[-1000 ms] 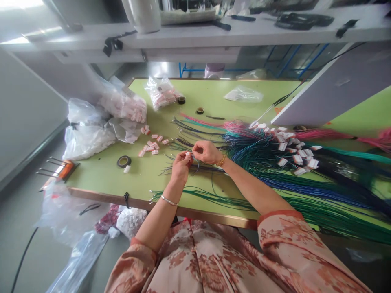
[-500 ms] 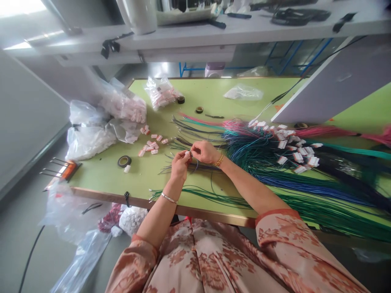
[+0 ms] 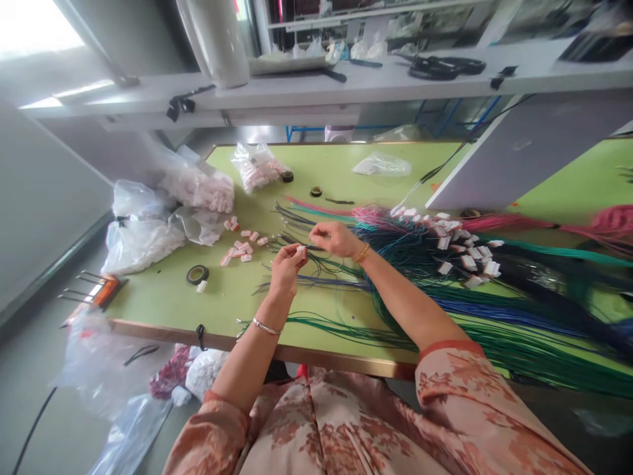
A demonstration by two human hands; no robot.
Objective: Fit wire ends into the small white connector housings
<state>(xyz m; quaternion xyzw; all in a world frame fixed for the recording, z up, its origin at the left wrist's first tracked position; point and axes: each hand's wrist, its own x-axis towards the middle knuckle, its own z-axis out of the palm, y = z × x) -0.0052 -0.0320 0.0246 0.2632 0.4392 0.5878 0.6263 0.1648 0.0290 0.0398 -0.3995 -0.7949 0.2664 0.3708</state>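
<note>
Since the earlier pictures the two hands have drawn slightly apart and risen farther up the green table (image 3: 163, 300), and the right hand now pulls a dark wire out sideways. The small white connector (image 3: 301, 251) sits pinched in the fingertips of the left hand (image 3: 285, 272), which is closed narrowly around it just above the table, beyond the near edge and about midway along the part in view. The right hand (image 3: 335, 237), just beside it on the far side, has its thumb and forefinger pressed together on the thin dark wire (image 3: 312, 248) that runs toward the connector; whether the wire's end has entered the connector is too small to tell. A silver bangle (image 3: 265, 326) circles the left wrist and a beaded bracelet (image 3: 362, 253) the right. Under and around the hands lie loose dark wires (image 3: 316, 280), and to the right of the hands on the table spreads a large mass of green, blue and pink wires (image 3: 499, 310), many ending in white connectors (image 3: 465, 254). Left of the hands on the table lie a scatter of pinkish connectors (image 3: 242, 245), a roll of tape (image 3: 197, 274) and several plastic bags (image 3: 143, 227). At the table's near left corner sits an orange tool with metal prongs (image 3: 96, 293).
</note>
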